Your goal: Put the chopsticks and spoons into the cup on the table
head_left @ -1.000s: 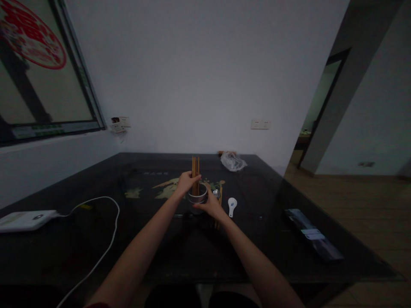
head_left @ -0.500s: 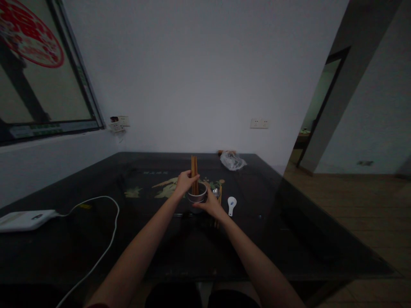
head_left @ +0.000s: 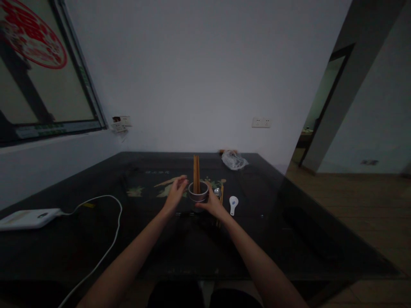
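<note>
We hold the cup (head_left: 199,198) with our right hand (head_left: 212,203), its thumb across the near wall and its fingers wrapped round the right side. Upright chopsticks (head_left: 196,174) stand bunched inside the cup. Just left of the cup, our left hand (head_left: 177,188) has its thumb and fingers loosely parted, with nothing that we can see between them. To do this well, we would brace the cup firmly with the right hand, since tall sticks could make it top-heavy, and handle them near the rim so they don't splay. We'd also mind the loose chopsticks (head_left: 221,196) and the metal spoon (head_left: 217,191) close to the cup's right, and the white spoon (head_left: 233,204) beyond those. Our right fingertips are hidden behind the cup, the lower ends of its chopsticks are out of sight inside, and in this gloom we cannot tell whether its base touches the table (head_left: 250,252).
</note>
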`<act>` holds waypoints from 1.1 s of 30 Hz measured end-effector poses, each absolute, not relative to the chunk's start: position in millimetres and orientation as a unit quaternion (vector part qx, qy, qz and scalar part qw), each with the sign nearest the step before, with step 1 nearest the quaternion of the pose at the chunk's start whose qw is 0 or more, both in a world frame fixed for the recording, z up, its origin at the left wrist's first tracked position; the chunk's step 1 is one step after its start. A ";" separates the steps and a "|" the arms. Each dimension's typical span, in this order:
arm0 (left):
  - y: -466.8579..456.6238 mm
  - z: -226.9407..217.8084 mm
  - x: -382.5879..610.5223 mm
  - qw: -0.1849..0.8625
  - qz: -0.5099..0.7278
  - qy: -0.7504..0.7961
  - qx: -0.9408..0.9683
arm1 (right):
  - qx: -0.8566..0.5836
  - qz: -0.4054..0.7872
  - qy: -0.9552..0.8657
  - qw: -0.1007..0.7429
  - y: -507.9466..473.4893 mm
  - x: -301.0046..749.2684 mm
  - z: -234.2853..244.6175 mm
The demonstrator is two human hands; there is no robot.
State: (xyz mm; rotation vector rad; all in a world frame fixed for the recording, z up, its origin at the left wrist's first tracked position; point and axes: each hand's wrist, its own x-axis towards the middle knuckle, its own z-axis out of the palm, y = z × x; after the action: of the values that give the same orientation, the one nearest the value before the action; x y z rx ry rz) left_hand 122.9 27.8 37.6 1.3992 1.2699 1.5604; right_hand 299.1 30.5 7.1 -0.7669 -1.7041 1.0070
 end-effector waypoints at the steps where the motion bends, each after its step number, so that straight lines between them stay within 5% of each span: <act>1: 21.3 33.4 121.0 0.358 0.598 0.490 0.524 | -0.313 0.414 -0.703 0.487 31.1 299.7 6.2; 7: 2.1 24.1 122.6 0.422 0.593 0.472 0.498 | -0.320 0.426 -0.696 0.481 34.9 304.0 0.8; 20: 9.0 25.9 115.5 0.323 0.635 0.472 0.520 | -0.420 0.411 -0.714 0.380 36.7 340.6 16.6; 27: -22.6 50.2 125.3 0.162 0.636 0.465 0.595 | -0.530 0.209 -0.749 0.339 47.0 375.4 29.5; 33: -55.0 67.1 173.1 0.079 0.466 0.420 0.775 | -0.635 0.094 -0.716 0.274 44.4 388.6 35.8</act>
State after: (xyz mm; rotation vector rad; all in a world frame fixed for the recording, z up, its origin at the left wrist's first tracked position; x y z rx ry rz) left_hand 173.1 -55.0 67.1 2.3193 1.2581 1.3945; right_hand 388.6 44.4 35.8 -1.7076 -1.9262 0.2522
